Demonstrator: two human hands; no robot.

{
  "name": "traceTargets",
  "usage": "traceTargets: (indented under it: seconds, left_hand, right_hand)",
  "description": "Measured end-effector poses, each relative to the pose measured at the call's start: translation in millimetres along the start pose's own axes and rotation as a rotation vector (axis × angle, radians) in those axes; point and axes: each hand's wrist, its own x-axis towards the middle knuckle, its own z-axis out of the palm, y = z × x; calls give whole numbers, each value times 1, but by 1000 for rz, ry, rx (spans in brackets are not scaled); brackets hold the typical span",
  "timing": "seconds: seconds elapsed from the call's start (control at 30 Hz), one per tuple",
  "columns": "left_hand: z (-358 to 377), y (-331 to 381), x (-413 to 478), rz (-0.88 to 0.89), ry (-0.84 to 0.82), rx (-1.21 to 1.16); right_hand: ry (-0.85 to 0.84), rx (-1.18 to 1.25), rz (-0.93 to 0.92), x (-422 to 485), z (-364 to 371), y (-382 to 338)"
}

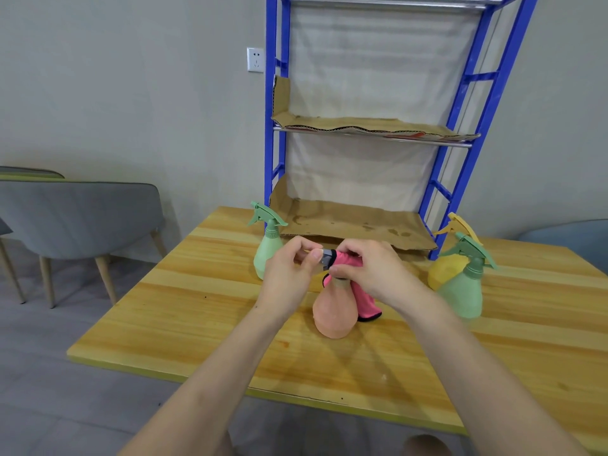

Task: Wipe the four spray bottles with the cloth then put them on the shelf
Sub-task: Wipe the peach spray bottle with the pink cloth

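A peach spray bottle [334,311] stands on the wooden table [204,311] at the middle. My right hand [368,268] grips a pink cloth [348,260] wrapped over the bottle's spray head; the cloth's tail hangs behind the bottle. My left hand [289,274] pinches the nozzle end of the spray head with curled fingers. A light green bottle [268,248] stands behind my left hand. At the right stand a yellow bottle [445,264] and, in front of it, another green bottle [465,291]. The blue shelf [467,153] rises behind, its boards lined with cardboard.
Grey chairs [79,218] stand left of the table on the grey floor. A wall socket [255,59] sits left of the shelf frame. The lowest cardboard-lined shelf board [355,225] lies at table height just behind the bottles.
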Motion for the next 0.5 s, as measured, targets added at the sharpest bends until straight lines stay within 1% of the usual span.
traceTargets:
  seconds: [0.07, 0.2, 0.27, 0.37, 0.5]
  left_hand:
    - [0, -1, 0, -8, 0, -37]
    - [2, 0, -1, -38, -19, -139]
    - [1, 0, 1, -48, -44, -173]
    - [-2, -1, 3, -56, -58, -194]
    - [-2, -3, 6, -50, -62, -170]
  right_hand:
    - [47, -16, -14, 1, 6, 0]
    - [176, 37, -86, -4, 21, 8]
    - [177, 98, -88, -5, 22, 10]
    - [84, 87, -112, -6, 14, 10]
    - [-159, 92, -55, -12, -6, 8]
